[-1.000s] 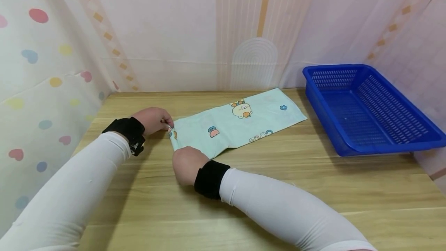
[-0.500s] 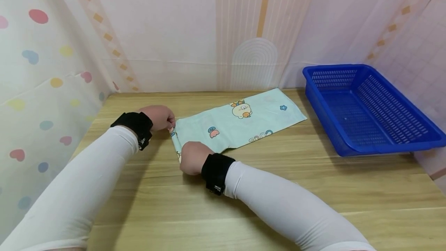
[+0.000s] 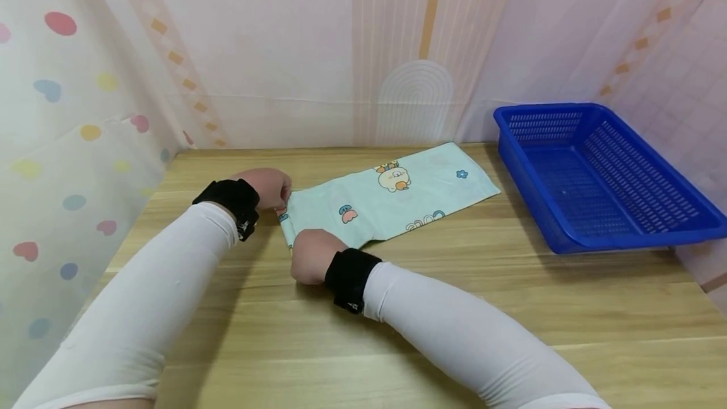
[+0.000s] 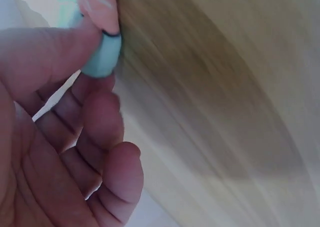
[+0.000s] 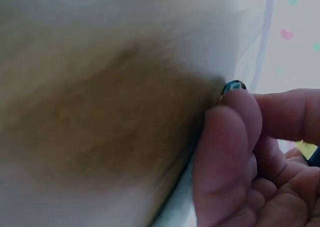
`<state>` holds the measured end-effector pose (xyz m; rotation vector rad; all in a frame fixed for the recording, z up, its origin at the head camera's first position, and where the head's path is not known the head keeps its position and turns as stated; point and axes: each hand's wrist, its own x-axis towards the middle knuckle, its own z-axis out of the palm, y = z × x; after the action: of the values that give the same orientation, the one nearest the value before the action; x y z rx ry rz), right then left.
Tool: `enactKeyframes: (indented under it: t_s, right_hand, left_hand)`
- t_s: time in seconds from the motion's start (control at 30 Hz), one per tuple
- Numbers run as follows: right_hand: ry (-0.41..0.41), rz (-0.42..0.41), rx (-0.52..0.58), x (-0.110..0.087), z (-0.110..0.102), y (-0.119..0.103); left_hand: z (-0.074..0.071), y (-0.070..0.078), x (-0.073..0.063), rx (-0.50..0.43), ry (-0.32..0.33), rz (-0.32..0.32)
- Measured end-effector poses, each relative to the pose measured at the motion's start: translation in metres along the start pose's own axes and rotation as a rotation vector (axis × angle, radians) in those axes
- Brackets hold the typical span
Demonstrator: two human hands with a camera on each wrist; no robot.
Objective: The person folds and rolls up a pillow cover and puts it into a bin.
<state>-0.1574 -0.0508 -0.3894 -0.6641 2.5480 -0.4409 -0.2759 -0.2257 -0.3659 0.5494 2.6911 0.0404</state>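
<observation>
A pale mint cloth [image 3: 363, 201], printed with a bear, a tulip and flowers, lies as a long folded strip on the wooden table. Its left end is turned over in a narrow fold. My left hand [image 3: 265, 187] pinches the far corner of that fold; in the left wrist view the thumb presses the rolled cloth edge [image 4: 104, 57] against the fingers. At the near corner my right hand [image 3: 315, 256] grips the same end, its fingers curled. The right wrist view shows a bit of patterned cloth [image 5: 234, 86] poking out at the fingertips, most of it hidden by them.
A blue plastic basket [image 3: 559, 207] with slotted sides stands at the right of the table [image 3: 431, 333], just beyond the cloth's right end. Patterned curtains [image 3: 272, 49] close off the back and the sides.
Both hands have shifted rightward, the left one more, turning the cloth's left end over into a narrow fold. The cloth's right end and the basket have stayed put.
</observation>
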Motion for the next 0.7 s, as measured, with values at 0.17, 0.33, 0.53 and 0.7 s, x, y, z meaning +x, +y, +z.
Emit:
enactKeyframes:
  t_s: [0.17,0.33,0.53,0.7]
  right_hand:
    - [0.060,-0.005,-0.071,-0.005,0.002,-0.009]
    - [0.082,0.019,-0.101,-0.008,0.006,-0.012]
    - [0.053,0.069,-0.059,-0.005,0.007,-0.007]
    - [0.028,0.083,-0.040,0.001,0.005,-0.002]
  left_hand:
    - [0.006,-0.007,0.001,-0.059,0.054,0.026]
    - [0.015,-0.016,-0.002,-0.053,0.121,0.066]
    - [0.022,-0.025,-0.009,-0.053,0.165,0.120]
    - [0.028,-0.028,-0.010,-0.072,0.194,0.138]
